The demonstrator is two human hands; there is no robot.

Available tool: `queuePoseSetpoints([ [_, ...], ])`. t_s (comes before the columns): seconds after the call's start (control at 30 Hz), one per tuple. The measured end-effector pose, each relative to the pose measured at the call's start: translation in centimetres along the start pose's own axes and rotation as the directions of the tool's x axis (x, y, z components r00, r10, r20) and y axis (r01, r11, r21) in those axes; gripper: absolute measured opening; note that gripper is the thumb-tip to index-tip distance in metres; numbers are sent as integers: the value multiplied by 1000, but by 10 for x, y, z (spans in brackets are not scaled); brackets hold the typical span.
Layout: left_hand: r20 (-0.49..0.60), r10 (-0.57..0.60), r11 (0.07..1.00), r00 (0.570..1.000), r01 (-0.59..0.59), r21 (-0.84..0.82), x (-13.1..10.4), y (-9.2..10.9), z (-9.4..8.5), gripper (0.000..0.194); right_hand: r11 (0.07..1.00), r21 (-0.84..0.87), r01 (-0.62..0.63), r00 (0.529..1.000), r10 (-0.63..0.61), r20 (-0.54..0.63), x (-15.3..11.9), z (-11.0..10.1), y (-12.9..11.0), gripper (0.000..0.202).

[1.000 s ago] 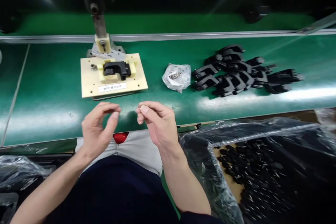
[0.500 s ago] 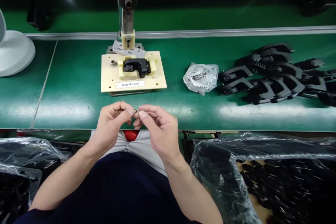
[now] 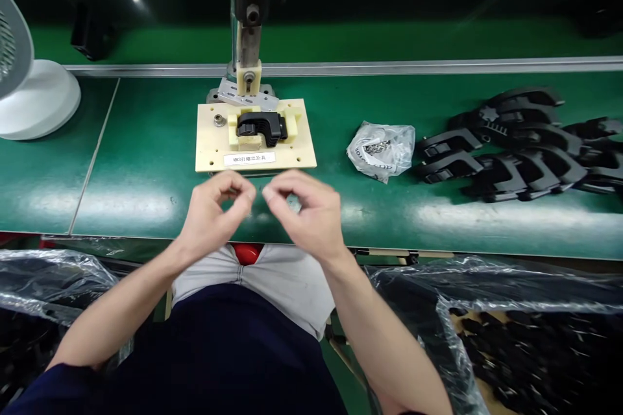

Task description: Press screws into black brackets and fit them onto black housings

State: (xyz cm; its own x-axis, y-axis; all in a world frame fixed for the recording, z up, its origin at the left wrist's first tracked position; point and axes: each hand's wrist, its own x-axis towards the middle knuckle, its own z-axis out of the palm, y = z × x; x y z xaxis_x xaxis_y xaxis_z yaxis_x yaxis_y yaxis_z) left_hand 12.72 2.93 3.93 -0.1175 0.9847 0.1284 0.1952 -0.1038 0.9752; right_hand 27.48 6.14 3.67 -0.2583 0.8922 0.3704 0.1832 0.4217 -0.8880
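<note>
Head view, looking down at a green workbench [image 3: 160, 162]. Its front edge crosses the lower middle of the frame, dropping slightly toward the right; a metal rail [image 3: 413, 68] marks the back. Both bare hands are at center, their forearms rising from the lower corners, above the strip of bench near the front edge. The left hand [image 3: 214, 214] has thumb and fingertips drawn together, and so does the right hand [image 3: 311, 217]; the two sets of fingertips face each other, close but apart. Whether anything small is pinched in either, I cannot tell.

Just above the hands lies a cream fixture plate [image 3: 304, 155], its lower edge near the knuckles. Green surface stretches from the plate leftward to a pale seam, and a narrower patch separates the plate from a clear plastic bag [image 3: 357, 152] of small metal pieces, right of center. Beyond that, a pile of black curved parts [image 3: 540, 162] reaches the right edge.

Seated in the plate's raised blocks is a black plastic bracket [image 3: 265, 120]. Its long axis runs left to right across the frame; its ribbed leg, toward the right end, points down at the hands.
</note>
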Motion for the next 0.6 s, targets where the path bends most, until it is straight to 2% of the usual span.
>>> queuePoseSetpoints([
  [0.03,-52,74,995,996,-71,68,13,-3,-4,6,994,-82,77,995,-82,-64,12,1,7,14],
  [0.1,-169,206,972,964,-181,151,42,-11,-10,8,959,-240,153,964,-198,-177,40,6,22,15],
  [0.17,-239,279,956,930,-245,161,72,-21,-15,17,924,-346,160,948,-241,-206,66,15,36,17],
  [0.27,-227,310,949,923,-287,132,105,-34,-16,31,888,-436,145,950,-248,-188,91,29,49,17],
  [0.33,-179,335,941,925,-318,115,117,-39,-13,35,872,-470,135,952,-246,-183,99,37,53,18],
  [0.43,-114,387,921,915,-378,90,122,-41,-9,32,861,-495,117,946,-249,-209,101,44,53,19],
  [0.6,-101,427,904,899,-426,37,126,-44,-8,23,855,-511,88,940,-241,-242,101,50,55,22],
])
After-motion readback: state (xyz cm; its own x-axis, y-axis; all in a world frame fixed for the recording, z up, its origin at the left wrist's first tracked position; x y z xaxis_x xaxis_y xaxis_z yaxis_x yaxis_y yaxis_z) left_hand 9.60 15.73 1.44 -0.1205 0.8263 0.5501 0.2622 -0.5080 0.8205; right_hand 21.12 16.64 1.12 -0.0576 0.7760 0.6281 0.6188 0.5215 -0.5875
